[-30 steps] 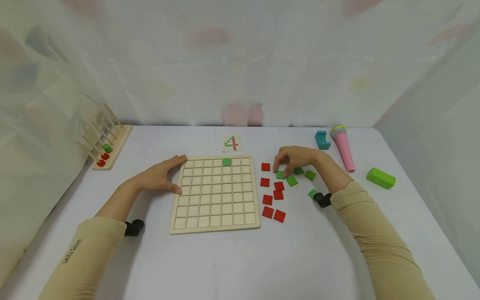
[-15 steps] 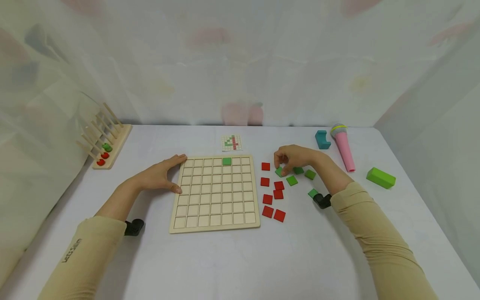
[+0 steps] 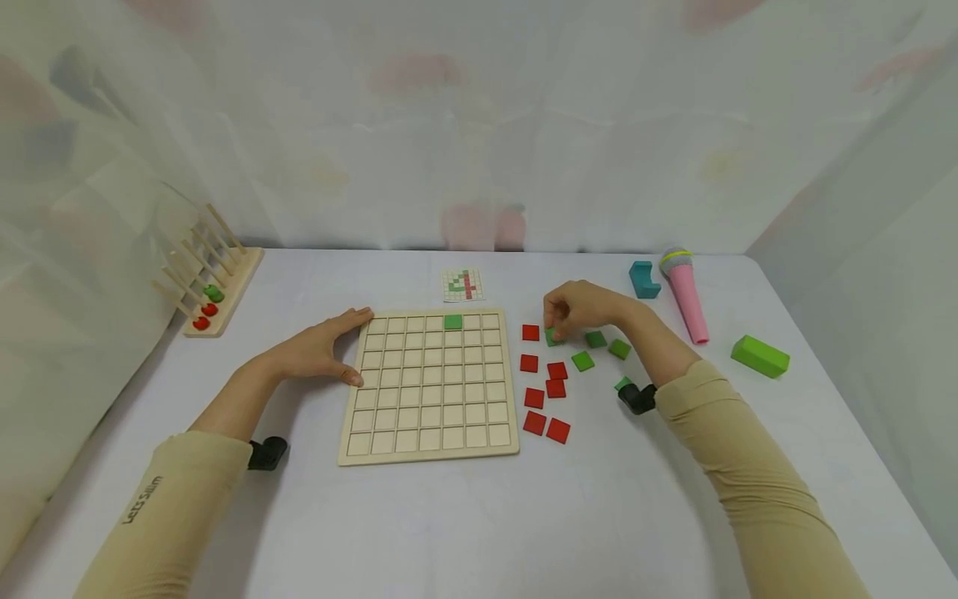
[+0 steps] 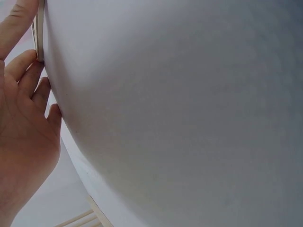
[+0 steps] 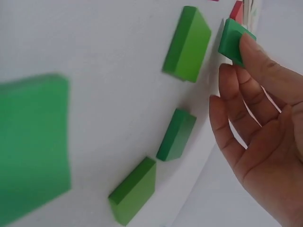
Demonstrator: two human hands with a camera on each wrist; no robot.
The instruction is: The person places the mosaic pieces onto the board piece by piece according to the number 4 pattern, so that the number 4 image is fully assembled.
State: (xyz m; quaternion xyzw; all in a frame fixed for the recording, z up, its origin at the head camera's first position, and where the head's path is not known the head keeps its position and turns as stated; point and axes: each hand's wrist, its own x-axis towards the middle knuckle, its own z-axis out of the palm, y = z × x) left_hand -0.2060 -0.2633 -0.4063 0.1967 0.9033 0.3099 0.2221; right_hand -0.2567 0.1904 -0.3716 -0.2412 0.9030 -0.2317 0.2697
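Note:
A square green tile (image 5: 232, 41) is pinched between the thumb and fingers of my right hand (image 3: 582, 305), just right of the red tiles; in the right wrist view it is tilted. My left hand (image 3: 313, 347) rests at the left edge of the wooden grid board (image 3: 428, 456), thumb and fingertips touching its rim with the fingers spread. In the left wrist view the fingers (image 4: 29, 78) lie along that edge. One green tile (image 3: 452, 322) sits in a cell of the board's top row. More loose green tiles (image 3: 583, 361) lie near my right hand.
Several red tiles (image 3: 529, 363) lie right of the board. A pattern card (image 3: 463, 285) is behind it. A pegged wooden rack (image 3: 243, 279) stands far left. At right are a teal block (image 3: 642, 280), a pink toy microphone (image 3: 688, 299) and a green block (image 3: 760, 355).
My right hand has picked at the green tile, turned it and shifted it slightly left and away from me. The left hand and board have stayed put.

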